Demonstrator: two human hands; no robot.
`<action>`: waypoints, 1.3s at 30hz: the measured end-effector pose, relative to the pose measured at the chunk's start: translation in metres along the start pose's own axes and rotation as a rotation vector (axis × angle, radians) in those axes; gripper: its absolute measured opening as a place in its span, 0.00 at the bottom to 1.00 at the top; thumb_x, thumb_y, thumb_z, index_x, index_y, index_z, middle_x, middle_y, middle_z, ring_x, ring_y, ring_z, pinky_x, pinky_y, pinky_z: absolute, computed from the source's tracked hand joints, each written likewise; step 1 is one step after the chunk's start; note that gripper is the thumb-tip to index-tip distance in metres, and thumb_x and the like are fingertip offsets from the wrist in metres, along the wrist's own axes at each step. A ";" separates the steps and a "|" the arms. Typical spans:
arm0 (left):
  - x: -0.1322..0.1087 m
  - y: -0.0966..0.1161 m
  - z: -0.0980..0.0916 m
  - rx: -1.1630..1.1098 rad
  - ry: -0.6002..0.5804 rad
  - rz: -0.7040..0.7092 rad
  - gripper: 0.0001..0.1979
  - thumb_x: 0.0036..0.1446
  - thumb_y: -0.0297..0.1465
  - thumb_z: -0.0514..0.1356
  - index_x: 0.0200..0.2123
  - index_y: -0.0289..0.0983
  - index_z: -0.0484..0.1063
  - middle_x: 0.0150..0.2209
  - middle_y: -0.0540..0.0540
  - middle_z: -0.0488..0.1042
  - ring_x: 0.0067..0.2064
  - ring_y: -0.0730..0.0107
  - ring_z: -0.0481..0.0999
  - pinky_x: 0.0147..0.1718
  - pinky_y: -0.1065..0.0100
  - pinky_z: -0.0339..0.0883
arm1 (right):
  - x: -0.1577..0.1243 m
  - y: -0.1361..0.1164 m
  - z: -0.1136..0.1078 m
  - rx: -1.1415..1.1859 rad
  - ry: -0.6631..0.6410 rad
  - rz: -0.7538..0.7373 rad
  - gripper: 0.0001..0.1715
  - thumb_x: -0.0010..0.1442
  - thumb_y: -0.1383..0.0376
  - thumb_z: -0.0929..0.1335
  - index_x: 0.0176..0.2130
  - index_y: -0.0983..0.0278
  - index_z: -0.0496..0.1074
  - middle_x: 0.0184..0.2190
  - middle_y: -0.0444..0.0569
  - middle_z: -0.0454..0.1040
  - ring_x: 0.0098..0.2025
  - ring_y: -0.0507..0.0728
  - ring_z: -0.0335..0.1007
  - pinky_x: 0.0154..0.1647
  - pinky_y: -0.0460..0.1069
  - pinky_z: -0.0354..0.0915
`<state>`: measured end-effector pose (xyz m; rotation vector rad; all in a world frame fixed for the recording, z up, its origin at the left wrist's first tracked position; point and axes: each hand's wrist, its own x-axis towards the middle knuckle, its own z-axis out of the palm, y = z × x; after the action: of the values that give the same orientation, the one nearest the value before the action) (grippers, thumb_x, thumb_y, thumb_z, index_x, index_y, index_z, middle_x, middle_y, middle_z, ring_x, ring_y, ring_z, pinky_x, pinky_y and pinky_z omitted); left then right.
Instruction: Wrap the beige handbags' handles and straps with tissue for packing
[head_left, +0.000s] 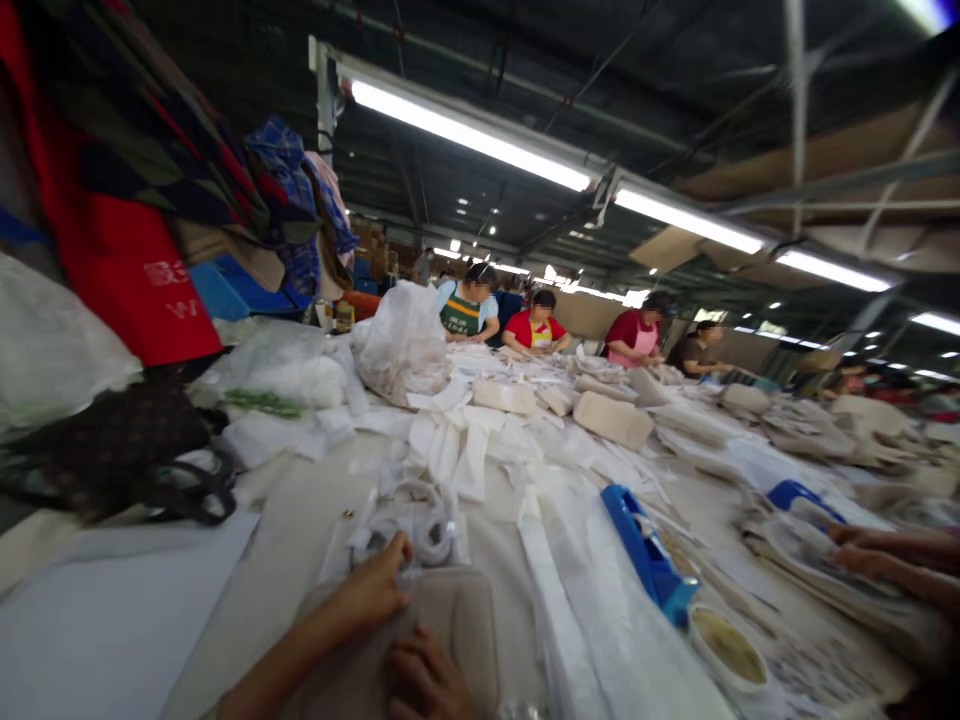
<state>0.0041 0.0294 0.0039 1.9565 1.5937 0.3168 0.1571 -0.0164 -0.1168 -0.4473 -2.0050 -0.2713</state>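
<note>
A beige, padded fabric piece with rounded corners (469, 620), perhaps a bag, lies in front of me on the table. My left hand (373, 592) reaches over its far left part, fingers bent together near the rolls of whitish tape or strap (433, 535); what they pinch, if anything, is hidden. Closer to me, my right hand (429, 678) rests on the same fabric piece with its fingers curled at the surface. Its grip is partly cut off by the lower edge of the picture.
To the right are a blue tape dispenser (649, 555), a round tub of yellowish paste (727, 648) and clear plastic sheeting (592, 590). A co-worker's hands (874, 555) handle beige pieces at far right. White strips (457, 450) pile ahead; a dark bag (112, 440) lies left.
</note>
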 end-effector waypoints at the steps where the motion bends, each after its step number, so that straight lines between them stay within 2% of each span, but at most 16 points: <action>1: 0.001 0.004 -0.005 0.027 -0.057 0.030 0.20 0.42 0.26 0.54 0.41 0.37 0.55 0.34 0.47 0.67 0.39 0.61 0.71 0.41 0.63 0.63 | 0.005 -0.006 -0.009 0.037 -0.089 0.039 0.16 0.63 0.70 0.61 0.27 0.62 0.71 0.38 0.50 0.78 0.44 0.57 0.75 0.52 0.57 0.72; 2: 0.004 0.005 -0.010 0.028 -0.104 0.032 0.21 0.43 0.26 0.56 0.43 0.37 0.56 0.34 0.48 0.67 0.38 0.61 0.70 0.40 0.64 0.63 | 0.010 -0.010 -0.018 0.071 -0.186 0.095 0.16 0.63 0.73 0.60 0.29 0.64 0.71 0.43 0.52 0.76 0.50 0.57 0.71 0.57 0.59 0.68; 4: 0.015 0.002 -0.015 0.019 -0.202 0.017 0.25 0.42 0.28 0.60 0.45 0.38 0.56 0.31 0.51 0.66 0.35 0.63 0.70 0.35 0.67 0.63 | 0.015 -0.013 -0.032 0.125 -0.259 0.139 0.14 0.64 0.73 0.60 0.32 0.65 0.71 0.46 0.54 0.74 0.55 0.59 0.66 0.59 0.61 0.65; 8: 0.032 -0.011 -0.023 -0.025 -0.430 -0.030 0.29 0.40 0.29 0.62 0.47 0.39 0.57 0.21 0.57 0.61 0.21 0.69 0.64 0.21 0.71 0.56 | 0.014 -0.013 -0.039 0.178 -0.314 0.192 0.12 0.64 0.73 0.60 0.34 0.65 0.71 0.48 0.55 0.72 0.58 0.59 0.62 0.61 0.63 0.63; 12: 0.038 -0.010 -0.031 -0.104 -0.595 -0.033 0.24 0.43 0.29 0.57 0.46 0.40 0.56 0.17 0.60 0.57 0.16 0.73 0.57 0.15 0.73 0.49 | 0.014 -0.014 -0.038 0.196 -0.322 0.210 0.11 0.65 0.72 0.61 0.34 0.64 0.70 0.48 0.53 0.72 0.58 0.58 0.62 0.62 0.63 0.61; 17: 0.046 -0.004 -0.027 -0.073 -0.667 -0.073 0.23 0.42 0.27 0.58 0.43 0.39 0.55 0.14 0.61 0.54 0.15 0.74 0.55 0.14 0.75 0.47 | 0.016 -0.013 -0.042 0.193 -0.326 0.214 0.10 0.65 0.71 0.62 0.33 0.65 0.70 0.47 0.52 0.71 0.57 0.59 0.62 0.62 0.62 0.60; 22: 0.048 -0.002 -0.019 0.007 -0.653 -0.111 0.23 0.43 0.27 0.59 0.45 0.37 0.57 0.14 0.59 0.57 0.15 0.72 0.58 0.15 0.74 0.50 | 0.017 -0.012 -0.043 0.191 -0.358 0.233 0.10 0.65 0.71 0.62 0.34 0.64 0.70 0.47 0.52 0.71 0.56 0.58 0.62 0.63 0.61 0.59; 28: 0.039 0.010 -0.015 0.122 -0.527 -0.164 0.27 0.43 0.25 0.60 0.49 0.33 0.58 0.17 0.57 0.62 0.16 0.72 0.61 0.15 0.73 0.53 | 0.014 -0.013 -0.043 0.209 -0.346 0.231 0.13 0.67 0.70 0.59 0.33 0.64 0.70 0.45 0.52 0.71 0.54 0.58 0.62 0.62 0.63 0.59; 32: 0.016 0.012 -0.006 0.101 -0.371 -0.160 0.28 0.49 0.25 0.56 0.54 0.36 0.53 0.29 0.51 0.71 0.18 0.73 0.68 0.17 0.72 0.61 | 0.014 -0.014 -0.042 0.218 -0.317 0.227 0.15 0.67 0.68 0.58 0.32 0.64 0.69 0.44 0.51 0.71 0.50 0.58 0.63 0.62 0.63 0.59; 33: 0.007 0.010 -0.001 0.078 -0.293 -0.127 0.26 0.51 0.26 0.56 0.54 0.37 0.53 0.34 0.48 0.73 0.21 0.71 0.72 0.20 0.71 0.66 | 0.015 -0.014 -0.042 0.223 -0.309 0.228 0.16 0.68 0.68 0.58 0.32 0.64 0.69 0.43 0.51 0.71 0.49 0.58 0.63 0.61 0.63 0.59; 35: -0.011 0.002 0.012 0.038 -0.062 -0.016 0.22 0.55 0.26 0.54 0.53 0.38 0.57 0.45 0.42 0.73 0.34 0.66 0.78 0.32 0.67 0.73 | 0.016 -0.014 -0.043 0.228 -0.299 0.228 0.15 0.67 0.67 0.58 0.32 0.64 0.69 0.42 0.50 0.71 0.49 0.57 0.64 0.61 0.63 0.60; 37: -0.029 -0.007 0.026 0.046 0.204 0.104 0.18 0.58 0.26 0.53 0.52 0.37 0.62 0.55 0.38 0.68 0.49 0.60 0.75 0.46 0.62 0.72 | 0.017 -0.015 -0.043 0.226 -0.297 0.227 0.14 0.67 0.68 0.60 0.32 0.64 0.70 0.42 0.50 0.71 0.49 0.57 0.64 0.61 0.63 0.59; 39: -0.041 -0.014 0.038 0.117 0.370 0.207 0.18 0.61 0.25 0.50 0.54 0.36 0.64 0.61 0.36 0.61 0.59 0.57 0.67 0.55 0.57 0.67 | 0.018 -0.015 -0.044 0.226 -0.299 0.222 0.13 0.66 0.69 0.60 0.32 0.64 0.70 0.42 0.50 0.71 0.49 0.57 0.64 0.61 0.63 0.59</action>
<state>0.0023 -0.0186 -0.0273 2.2586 1.6619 0.7194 0.1789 -0.0430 -0.0809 -0.5868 -2.2200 0.1690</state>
